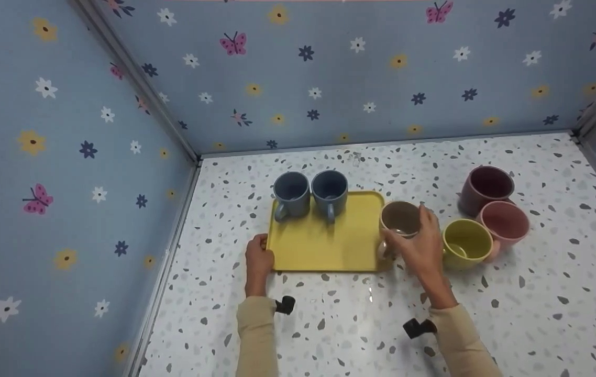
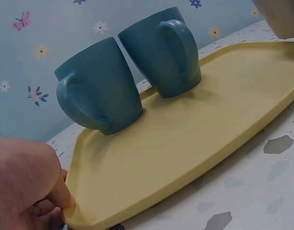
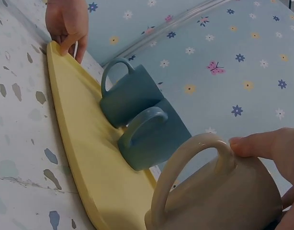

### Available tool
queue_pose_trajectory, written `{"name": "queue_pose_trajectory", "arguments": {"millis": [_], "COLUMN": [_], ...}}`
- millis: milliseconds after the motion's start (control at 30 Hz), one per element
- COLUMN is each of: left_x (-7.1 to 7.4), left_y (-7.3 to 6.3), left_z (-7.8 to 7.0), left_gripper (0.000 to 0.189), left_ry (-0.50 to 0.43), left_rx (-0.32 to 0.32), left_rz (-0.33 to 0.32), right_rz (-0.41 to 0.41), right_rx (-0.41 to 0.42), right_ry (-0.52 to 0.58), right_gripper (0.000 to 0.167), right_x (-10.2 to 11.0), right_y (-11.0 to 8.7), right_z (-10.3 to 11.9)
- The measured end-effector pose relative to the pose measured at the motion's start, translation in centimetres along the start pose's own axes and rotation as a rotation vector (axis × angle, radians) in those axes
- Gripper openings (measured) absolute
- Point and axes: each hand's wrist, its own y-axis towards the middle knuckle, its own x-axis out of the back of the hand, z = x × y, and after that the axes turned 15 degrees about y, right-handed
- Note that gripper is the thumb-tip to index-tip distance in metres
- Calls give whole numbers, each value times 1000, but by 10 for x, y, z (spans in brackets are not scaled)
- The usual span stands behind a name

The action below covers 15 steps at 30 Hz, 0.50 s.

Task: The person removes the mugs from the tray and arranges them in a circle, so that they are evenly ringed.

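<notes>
My left hand grips the left edge of a yellow tray, thumb on the rim and fingers curled below it in the left wrist view. Two blue mugs, a left one and a right one, stand upright side by side along the tray's back edge, handles toward me. With my right hand I hold a beige mug between thumb and fingers at its rim and side. In the head view it overlaps the tray's right edge; the left wrist view shows its base raised above the tray.
To the right of my right hand, a yellow-green mug, a pink mug and a dark maroon mug stand close together on the speckled tabletop. Flowered panels wall in the back and sides.
</notes>
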Motion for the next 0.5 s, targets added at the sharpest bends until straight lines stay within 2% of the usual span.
{"name": "queue_pose_trajectory", "arguments": {"millis": [233, 500], "left_x": [0, -1], "left_y": [1, 2], "left_z": [0, 2], "left_gripper": [49, 48], "left_ry": [-3, 7], "left_rx": [16, 28], "left_rz": [23, 20], "right_rz": [44, 64], "right_rx": [-64, -85], "right_ry": [-23, -64], "right_gripper": [112, 111], "right_x": [6, 10], "right_y": [6, 8], "right_z": [3, 3]}}
